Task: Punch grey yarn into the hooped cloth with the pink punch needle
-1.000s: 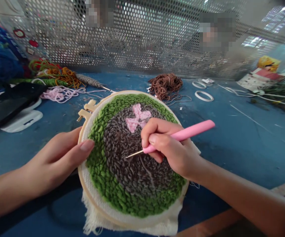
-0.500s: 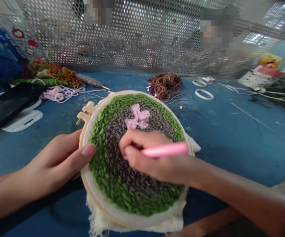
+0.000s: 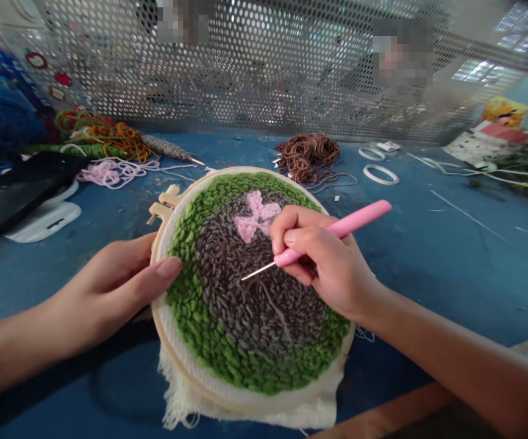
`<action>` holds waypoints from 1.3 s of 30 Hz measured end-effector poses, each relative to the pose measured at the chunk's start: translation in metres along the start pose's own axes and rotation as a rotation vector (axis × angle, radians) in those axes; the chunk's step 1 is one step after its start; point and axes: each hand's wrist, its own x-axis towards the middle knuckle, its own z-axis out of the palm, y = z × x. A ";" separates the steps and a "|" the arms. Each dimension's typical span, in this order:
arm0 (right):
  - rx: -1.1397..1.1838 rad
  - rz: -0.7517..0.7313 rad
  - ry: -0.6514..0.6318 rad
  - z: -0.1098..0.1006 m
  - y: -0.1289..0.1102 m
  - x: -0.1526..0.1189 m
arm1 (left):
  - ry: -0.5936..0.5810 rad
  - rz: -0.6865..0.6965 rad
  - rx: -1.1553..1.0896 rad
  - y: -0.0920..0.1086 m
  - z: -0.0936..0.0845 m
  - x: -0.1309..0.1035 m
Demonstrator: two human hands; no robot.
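Note:
My left hand (image 3: 122, 280) grips the left rim of a round embroidery hoop (image 3: 160, 332), thumb on top of the cloth and fingers behind. Stretched in it is white fabric worked in green yarn around a grey-brown centre, with a pink yarn shape (image 3: 255, 214) near the top. Between the fingers of my right hand (image 3: 321, 256) is a pink-handled punch needle (image 3: 367, 216), held like a pen. Its thin metal shaft points down and left, the tip over the grey-brown stitches. Whether the tip touches them I cannot tell. A loose grey strand lies across the stitches below it.
Brown yarn (image 3: 307, 153) lies behind the hoop, white rings (image 3: 380, 174) to its right. At left are a black phone (image 3: 21, 189), pink yarn (image 3: 113, 172) and blue yarn (image 3: 3, 116). A perforated metal screen (image 3: 246, 73) closes off the blue table's (image 3: 428, 256) back; people are behind it.
My right hand has pulled back up and to the right with the punch needle, baring its metal shaft and the middle of the stitching. My left hand keeps its grip; the hoop barely shifts.

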 end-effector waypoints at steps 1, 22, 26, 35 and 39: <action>-0.001 0.005 -0.006 0.001 -0.001 0.000 | 0.002 0.000 -0.004 0.000 0.000 0.000; -0.066 0.036 0.054 0.004 -0.006 -0.005 | 0.077 -0.004 0.049 -0.002 0.002 -0.002; -0.196 -0.012 0.033 0.003 -0.005 -0.006 | 0.056 0.027 0.030 -0.004 0.002 -0.001; -0.768 -0.088 -0.167 0.019 -0.004 -0.009 | 0.139 -0.059 -0.096 0.020 0.016 -0.008; -0.504 -0.050 -0.099 0.013 -0.003 -0.006 | 0.144 -0.105 -0.187 0.025 0.020 -0.011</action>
